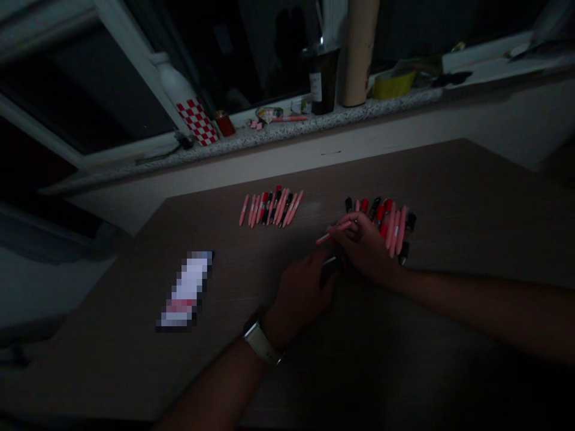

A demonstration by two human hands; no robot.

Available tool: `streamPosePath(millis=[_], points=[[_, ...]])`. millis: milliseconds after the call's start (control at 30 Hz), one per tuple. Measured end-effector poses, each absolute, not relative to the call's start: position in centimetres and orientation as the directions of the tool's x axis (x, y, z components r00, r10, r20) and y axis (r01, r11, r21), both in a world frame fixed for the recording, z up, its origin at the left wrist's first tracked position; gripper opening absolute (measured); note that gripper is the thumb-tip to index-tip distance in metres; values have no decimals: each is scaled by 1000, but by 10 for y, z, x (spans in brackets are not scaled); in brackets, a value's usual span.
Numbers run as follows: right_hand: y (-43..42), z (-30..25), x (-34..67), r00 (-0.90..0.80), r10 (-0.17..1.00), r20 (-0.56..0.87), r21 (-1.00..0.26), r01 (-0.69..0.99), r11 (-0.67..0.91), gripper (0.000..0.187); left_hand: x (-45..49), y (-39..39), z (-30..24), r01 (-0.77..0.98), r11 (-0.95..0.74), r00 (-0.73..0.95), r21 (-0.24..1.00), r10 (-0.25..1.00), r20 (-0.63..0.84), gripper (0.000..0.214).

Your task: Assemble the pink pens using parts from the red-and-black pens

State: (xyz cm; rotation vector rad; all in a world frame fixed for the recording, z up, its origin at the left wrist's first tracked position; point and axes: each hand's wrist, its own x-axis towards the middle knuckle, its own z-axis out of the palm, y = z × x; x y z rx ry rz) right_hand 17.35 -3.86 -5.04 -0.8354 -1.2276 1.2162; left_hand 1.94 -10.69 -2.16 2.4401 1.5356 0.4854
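Note:
My right hand (363, 245) is closed on a pink pen (335, 232) that points left, just in front of a pile of several pink, red and black pens (390, 224). My left hand (300, 293), with a watch on its wrist, is curled beside it, fingers closed round a small dark thing I cannot make out. A second row of several pens (272, 208) lies farther left on the brown table (471, 197).
A blurred flat rectangular object (186, 290) lies on the table's left part. The windowsill behind holds a red-and-white checked bottle (188, 108), a dark cup (322, 78), a tall beige tube (359, 54) and a yellow bowl (394, 84). The scene is dim.

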Motion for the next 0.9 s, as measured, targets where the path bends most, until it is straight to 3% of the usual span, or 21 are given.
streamPosePath(millis=[200,600,700,900], points=[[-39,-48,172,-61,975,214,-952,-236,194,31,21,-104,-21,799,-547,534,248,836,123,29],[-39,-46,173,-32,979,202,-960,-203,192,34,11,-98,-26,831,-445,421,332,895,146,25],[-38,-46,173,-10,980,197,-957,-217,190,36,10,-96,-25,813,-419,378,404,908,182,24],[-39,-42,175,18,985,169,-965,-199,169,36,3,-90,-18,685,-269,209,677,963,170,19]])
